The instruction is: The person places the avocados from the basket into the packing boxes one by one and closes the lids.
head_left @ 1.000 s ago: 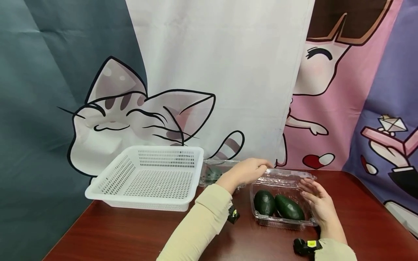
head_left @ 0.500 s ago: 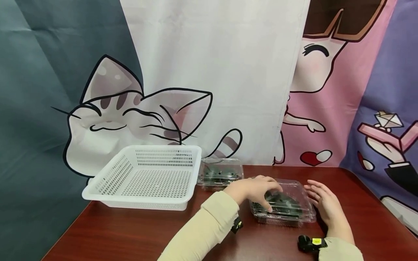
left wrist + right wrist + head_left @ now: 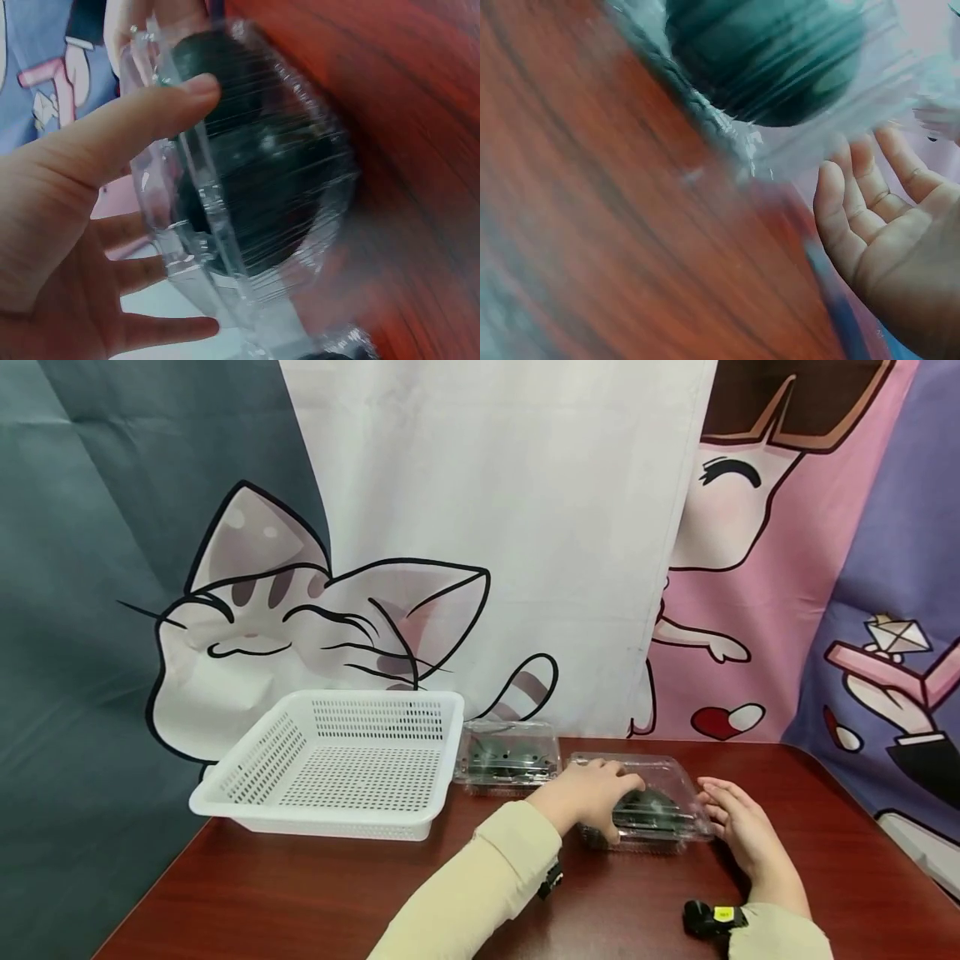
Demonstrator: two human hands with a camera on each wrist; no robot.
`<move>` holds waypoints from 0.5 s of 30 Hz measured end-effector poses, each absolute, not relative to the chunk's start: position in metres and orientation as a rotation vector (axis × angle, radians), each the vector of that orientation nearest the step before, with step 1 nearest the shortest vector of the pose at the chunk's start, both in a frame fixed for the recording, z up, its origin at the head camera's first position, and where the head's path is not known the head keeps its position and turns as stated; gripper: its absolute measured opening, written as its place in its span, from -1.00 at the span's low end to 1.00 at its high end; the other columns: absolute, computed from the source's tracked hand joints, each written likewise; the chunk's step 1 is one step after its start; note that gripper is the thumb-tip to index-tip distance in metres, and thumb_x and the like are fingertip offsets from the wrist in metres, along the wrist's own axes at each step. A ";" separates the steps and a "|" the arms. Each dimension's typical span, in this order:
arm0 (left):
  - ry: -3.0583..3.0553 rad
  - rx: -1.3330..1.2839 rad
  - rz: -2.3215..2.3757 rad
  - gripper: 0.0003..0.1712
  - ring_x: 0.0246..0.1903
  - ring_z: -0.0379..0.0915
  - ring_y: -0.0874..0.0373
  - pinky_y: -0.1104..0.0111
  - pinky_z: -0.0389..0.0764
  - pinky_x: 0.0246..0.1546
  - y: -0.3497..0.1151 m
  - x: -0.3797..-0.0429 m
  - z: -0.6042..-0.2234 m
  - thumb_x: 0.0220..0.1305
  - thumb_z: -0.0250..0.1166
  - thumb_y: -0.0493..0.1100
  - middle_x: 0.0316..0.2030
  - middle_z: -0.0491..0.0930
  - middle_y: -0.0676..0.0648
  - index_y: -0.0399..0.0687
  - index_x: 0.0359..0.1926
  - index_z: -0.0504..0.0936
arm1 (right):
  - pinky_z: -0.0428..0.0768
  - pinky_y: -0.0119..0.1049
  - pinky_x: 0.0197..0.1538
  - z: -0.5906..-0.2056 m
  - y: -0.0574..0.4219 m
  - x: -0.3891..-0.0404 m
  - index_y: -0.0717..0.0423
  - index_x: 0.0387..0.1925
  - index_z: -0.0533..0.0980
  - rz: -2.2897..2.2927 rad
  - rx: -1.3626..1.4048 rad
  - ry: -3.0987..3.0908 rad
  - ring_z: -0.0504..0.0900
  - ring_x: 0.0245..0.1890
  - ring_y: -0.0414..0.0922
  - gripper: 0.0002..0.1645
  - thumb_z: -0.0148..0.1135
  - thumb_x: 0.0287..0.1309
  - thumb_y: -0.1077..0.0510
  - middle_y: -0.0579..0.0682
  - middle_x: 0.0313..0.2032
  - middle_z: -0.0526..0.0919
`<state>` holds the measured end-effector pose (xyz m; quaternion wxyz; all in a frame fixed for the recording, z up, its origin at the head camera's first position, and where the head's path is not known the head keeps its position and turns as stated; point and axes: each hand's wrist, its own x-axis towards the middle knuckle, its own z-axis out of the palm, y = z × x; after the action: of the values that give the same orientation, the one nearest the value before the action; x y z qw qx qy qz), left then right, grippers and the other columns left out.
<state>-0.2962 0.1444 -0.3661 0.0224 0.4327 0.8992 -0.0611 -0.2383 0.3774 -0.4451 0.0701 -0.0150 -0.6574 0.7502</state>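
A clear plastic clamshell box (image 3: 656, 802), lid down, holds two dark green avocados (image 3: 247, 172), blurred through the ribbed plastic. My left hand (image 3: 588, 797) grips the box at its left end. In the left wrist view its thumb lies across the front edge, while the fingers spread along the far side. At the right end is my right hand (image 3: 742, 827), fingers lightly bent, fingertips against or very close to the plastic. In the right wrist view the right palm (image 3: 915, 255) faces the box; contact is hard to tell.
A second clear clamshell (image 3: 506, 756) with dark green contents sits behind and to the left, next to a white perforated plastic basket (image 3: 322, 822). All stand on a reddish-brown wooden table (image 3: 300, 893). A printed cartoon curtain (image 3: 525, 527) hangs behind.
The open lid has come down over the avocados. My left hand moved from the lid's back to the box's left end, and the box has shifted slightly back and left.
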 end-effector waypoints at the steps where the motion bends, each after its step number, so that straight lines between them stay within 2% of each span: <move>1: 2.801 1.328 -0.189 -0.09 0.22 0.16 0.18 0.20 0.38 0.05 0.145 -0.299 -0.368 -0.18 0.45 0.26 0.23 0.24 0.18 0.52 0.26 0.25 | 0.54 -0.39 -0.33 -0.445 0.377 -0.238 -0.26 -0.22 0.52 2.250 -0.064 -2.005 0.54 -0.38 -0.31 -0.79 -0.07 0.36 0.01 -0.20 -0.36 0.50; 5: 2.832 1.284 -0.182 -0.10 0.30 0.04 0.12 0.16 0.34 0.10 0.146 -0.311 -0.374 -0.07 0.41 0.21 0.31 0.17 0.16 0.51 0.31 0.19 | 0.55 -0.32 -0.40 -0.441 0.372 -0.241 -0.19 -0.26 0.44 2.211 -0.172 -2.153 0.54 -0.43 -0.27 -0.82 -0.07 0.34 -0.09 -0.18 -0.41 0.46; 11: 2.837 1.173 -0.150 -0.13 0.37 -0.14 0.10 0.05 0.18 0.21 0.148 -0.318 -0.377 0.10 0.31 0.14 0.39 0.00 0.15 0.53 0.37 0.06 | 0.46 -0.33 -0.54 -0.439 0.366 -0.244 0.10 -0.27 0.31 2.176 -0.288 -2.329 0.49 -0.58 -0.18 -0.58 -0.14 0.34 -0.19 -0.07 -0.59 0.44; 15: 2.844 1.150 -0.173 -0.15 0.38 -0.16 0.06 0.02 0.15 0.22 0.151 -0.317 -0.378 0.15 0.28 0.10 0.40 -0.03 0.13 0.51 0.38 0.02 | 0.33 -0.39 -0.64 -0.438 0.360 -0.246 0.13 -0.48 0.29 2.229 -0.266 -2.371 0.33 -0.72 -0.21 -0.54 -0.28 0.39 -0.11 -0.09 -0.70 0.31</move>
<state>-0.3174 0.1505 -0.3782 0.0344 0.3740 0.9251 -0.0561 -0.2463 0.3604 -0.4383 -0.0618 -0.0813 -0.7249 0.6813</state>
